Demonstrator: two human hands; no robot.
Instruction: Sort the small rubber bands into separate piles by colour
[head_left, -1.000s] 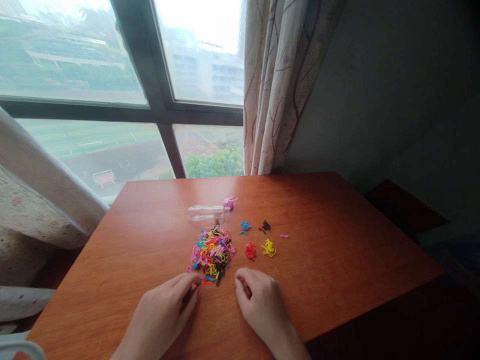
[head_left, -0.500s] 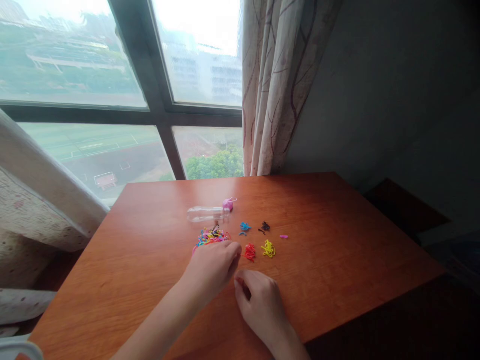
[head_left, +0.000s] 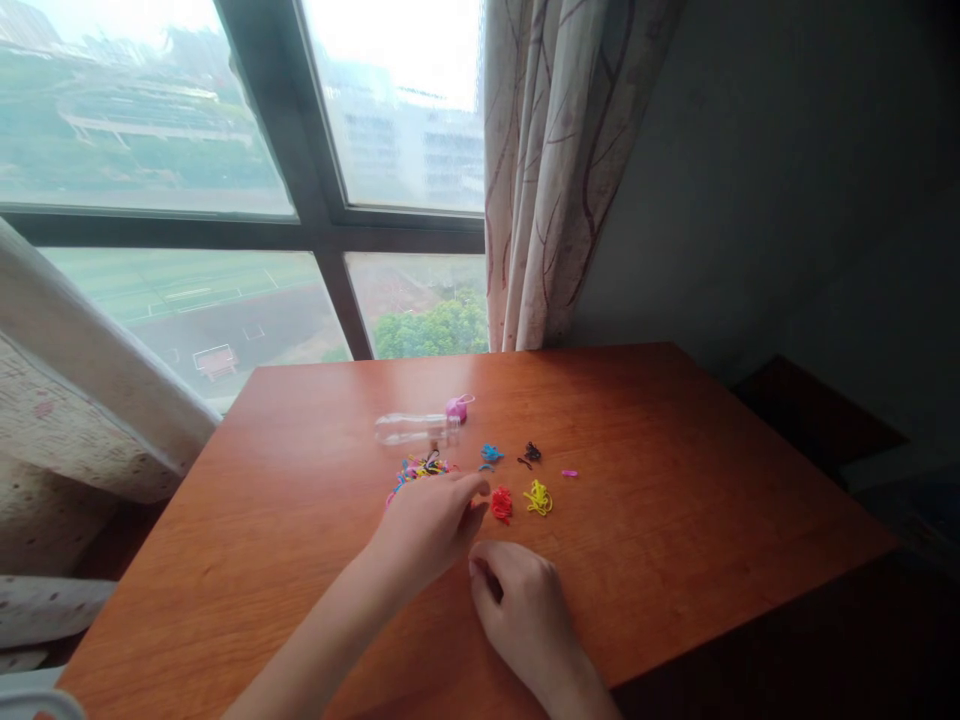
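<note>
My left hand [head_left: 439,510] reaches over the table from the left, its thumb and index finger apart beside a small pile of red elastic bands [head_left: 502,504]. Behind that hand, and partly covered by it, lies a mixed heap of multicoloured bands [head_left: 420,470]. My right hand [head_left: 521,595] rests nearer to me with its fingers curled in; whatever they may hold is hidden. Yellow bands [head_left: 538,498] lie to the right of the red ones. Farther back are blue bands [head_left: 491,453] and black bands [head_left: 532,452]. One pink band [head_left: 570,474] lies off to the right.
A clear plastic bottle [head_left: 412,430] lies on its side behind the heap, a pink cap with a loop [head_left: 457,408] by its mouth. The wooden table [head_left: 675,480] stands against a window with curtains [head_left: 532,180]. A white rim [head_left: 45,705] shows at the lower left.
My left thumb and index finger have parted beside the red pile; earlier they were closed together. My right hand has stayed in place.
</note>
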